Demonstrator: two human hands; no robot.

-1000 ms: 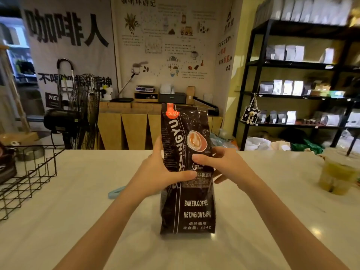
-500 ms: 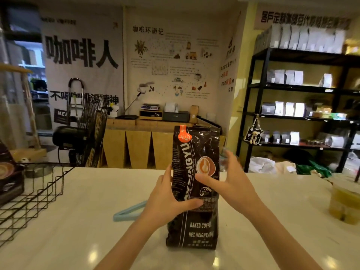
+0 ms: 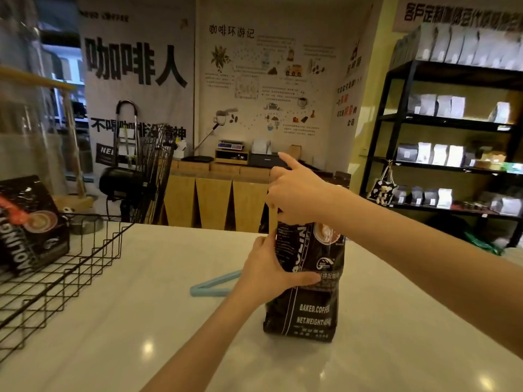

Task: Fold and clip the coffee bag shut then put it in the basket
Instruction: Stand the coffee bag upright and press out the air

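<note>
A dark brown coffee bag [image 3: 307, 295] stands upright on the white counter [image 3: 141, 321]. My left hand [image 3: 268, 274] grips its left side at mid height, thumb across the front. My right hand [image 3: 297, 192] is closed over the bag's top, which is bent down under it, with the index finger pointing up. A light blue clip [image 3: 213, 284] lies on the counter just left of the bag, partly hidden by my left wrist. The black wire basket [image 3: 65, 267] sits at the left edge of the counter.
Another coffee bag [image 3: 29, 223] leans inside the basket. Behind the counter are a black fan [image 3: 141, 176], wooden cabinets and a black shelf unit [image 3: 452, 123] with white bags at the right.
My right hand rose from the bag's right side to its top and closed over it, pushing the top down. My left hand stayed on the bag. The camera tilted up.
</note>
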